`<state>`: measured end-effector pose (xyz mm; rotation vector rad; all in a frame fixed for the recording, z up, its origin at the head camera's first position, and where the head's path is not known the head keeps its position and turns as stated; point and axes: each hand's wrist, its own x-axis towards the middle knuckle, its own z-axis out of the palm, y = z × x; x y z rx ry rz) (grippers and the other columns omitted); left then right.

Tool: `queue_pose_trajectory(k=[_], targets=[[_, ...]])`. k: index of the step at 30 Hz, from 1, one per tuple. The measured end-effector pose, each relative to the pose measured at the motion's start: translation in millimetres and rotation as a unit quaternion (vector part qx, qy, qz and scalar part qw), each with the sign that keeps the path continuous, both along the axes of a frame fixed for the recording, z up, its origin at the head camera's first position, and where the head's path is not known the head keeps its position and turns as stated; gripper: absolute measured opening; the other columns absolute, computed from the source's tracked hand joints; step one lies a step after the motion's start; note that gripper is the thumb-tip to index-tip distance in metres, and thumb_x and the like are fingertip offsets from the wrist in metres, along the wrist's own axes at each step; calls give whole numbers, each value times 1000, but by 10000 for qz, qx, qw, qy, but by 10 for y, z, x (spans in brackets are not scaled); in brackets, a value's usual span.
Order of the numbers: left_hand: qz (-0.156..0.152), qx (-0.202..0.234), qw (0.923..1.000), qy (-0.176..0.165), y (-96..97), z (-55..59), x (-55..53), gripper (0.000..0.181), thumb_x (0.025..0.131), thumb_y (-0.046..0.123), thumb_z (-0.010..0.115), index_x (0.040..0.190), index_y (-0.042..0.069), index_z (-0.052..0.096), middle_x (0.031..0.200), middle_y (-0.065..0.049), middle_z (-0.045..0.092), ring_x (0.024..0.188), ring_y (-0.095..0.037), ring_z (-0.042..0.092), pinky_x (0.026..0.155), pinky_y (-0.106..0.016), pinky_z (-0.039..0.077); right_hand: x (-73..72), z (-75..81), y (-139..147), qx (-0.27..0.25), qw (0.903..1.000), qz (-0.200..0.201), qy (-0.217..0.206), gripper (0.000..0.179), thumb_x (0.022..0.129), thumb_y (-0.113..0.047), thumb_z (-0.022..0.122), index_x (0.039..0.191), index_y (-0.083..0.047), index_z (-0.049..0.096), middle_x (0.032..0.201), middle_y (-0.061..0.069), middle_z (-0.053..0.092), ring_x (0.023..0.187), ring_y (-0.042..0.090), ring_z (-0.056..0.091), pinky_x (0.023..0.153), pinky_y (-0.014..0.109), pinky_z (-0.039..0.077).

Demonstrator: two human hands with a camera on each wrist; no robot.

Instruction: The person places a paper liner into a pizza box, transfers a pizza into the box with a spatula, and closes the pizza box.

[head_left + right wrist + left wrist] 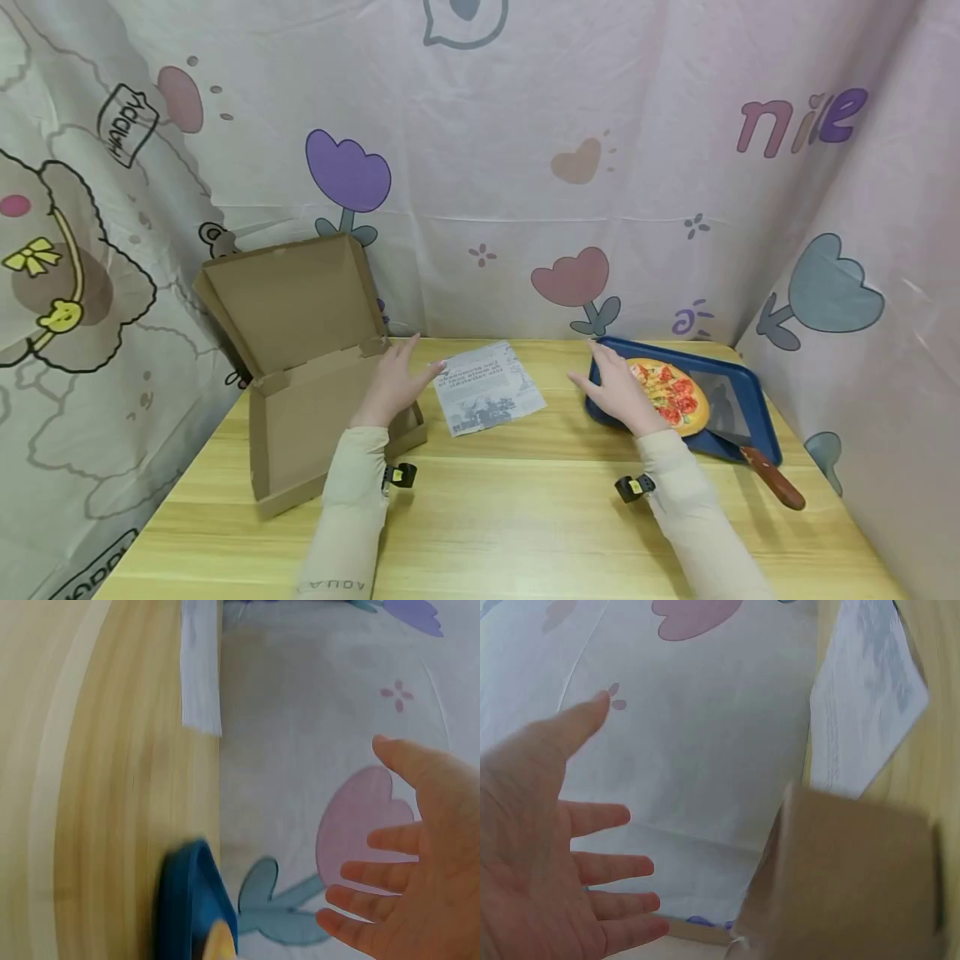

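My left hand (392, 385) is held over the right side of an open cardboard pizza box (300, 417), fingers spread and holding nothing. The box's lid (296, 304) stands up against the curtain. To the right of that hand lies a printed sheet of paper (491, 390). My right hand (621, 392) hovers at the left part of a blue tray (753, 392), its fingers straight and thumb apart. On the tray are a small pizza (678, 398) and a pizza server (772, 477) with a wooden handle that juts over the tray's front edge.
The wooden table (510, 517) runs back to a patterned curtain (480, 150), which also hangs along both sides. In the left wrist view, the box's side wall (862, 877) rises near the hand. A dark wrist camera (634, 487) sits on the right sleeve.
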<state>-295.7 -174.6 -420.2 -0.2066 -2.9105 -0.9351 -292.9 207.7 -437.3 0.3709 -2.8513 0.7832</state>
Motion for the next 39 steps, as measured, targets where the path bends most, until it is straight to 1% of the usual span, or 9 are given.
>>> queue_pose_trajectory(k=[4,8,11,13,19,23,28,32,39], targets=[[264,647,9976,-27,112,-79,-39,85,92,58,56,156,12,23,158,-20,26,144,-43,26,115,-61,27,-71,-32,-176,-335,9991,10,-244,81,95,-52,56,153,-3,27,153,27,31,140,50,28,112,64,28],[516,1124,9923,11,273,-144,-79,77,94,45,61,150,2,32,153,-24,36,140,-43,35,114,-56,32,-130,-68,-346,-657,9963,-28,-559,79,94,-48,58,151,-1,29,147,28,41,133,46,41,107,59,38],[641,1344,9888,-101,397,-180,-98,71,94,39,61,147,-2,36,148,-26,41,135,-44,41,110,-55,37,-176,-107,-471,-857,9935,-34,-749,74,95,-42,60,148,3,34,139,30,49,123,44,52,100,55,46],[739,1382,9875,-187,468,-208,-109,68,95,35,61,146,-3,37,147,-27,43,134,-45,43,109,-55,39,-204,-139,-550,-932,9916,-72,-898,72,95,-39,61,146,5,37,135,31,52,120,43,55,98,54,47],[987,1512,9814,-650,626,-286,-103,65,95,30,60,147,-1,37,150,-28,37,137,-46,37,110,-57,36,-271,-286,-725,-1029,9844,-445,-1353,65,93,-34,64,140,6,44,123,27,61,111,38,60,93,51,50],[1152,1567,9771,-861,701,-327,-79,67,94,31,60,149,3,34,153,-30,28,137,-49,33,108,-61,35,-275,-374,-797,-1169,9811,-693,-1380,62,92,-32,65,138,5,47,122,25,62,111,37,60,94,50,50],[1207,1771,9723,-929,755,-355,-54,67,93,30,61,149,2,35,156,-32,18,139,-53,28,109,-63,33,-233,-408,-879,-1249,9791,-897,-1334,62,88,-26,70,136,6,49,126,26,60,116,40,57,98,52,47],[1226,1885,9701,-911,787,-416,-59,66,93,28,62,147,0,37,155,-34,18,140,-53,27,111,-62,32,-211,-448,-947,-1190,9795,-987,-1288,70,82,-18,76,139,6,45,133,30,53,124,46,49,104,55,42],[1379,2504,9554,-745,876,-506,-66,63,88,17,61,144,-2,40,154,-32,21,142,-49,25,114,-57,30,-166,-498,-1024,-1024,9826,-1110,-1079,76,73,-4,78,140,7,44,130,33,51,120,50,48,102,55,43]])
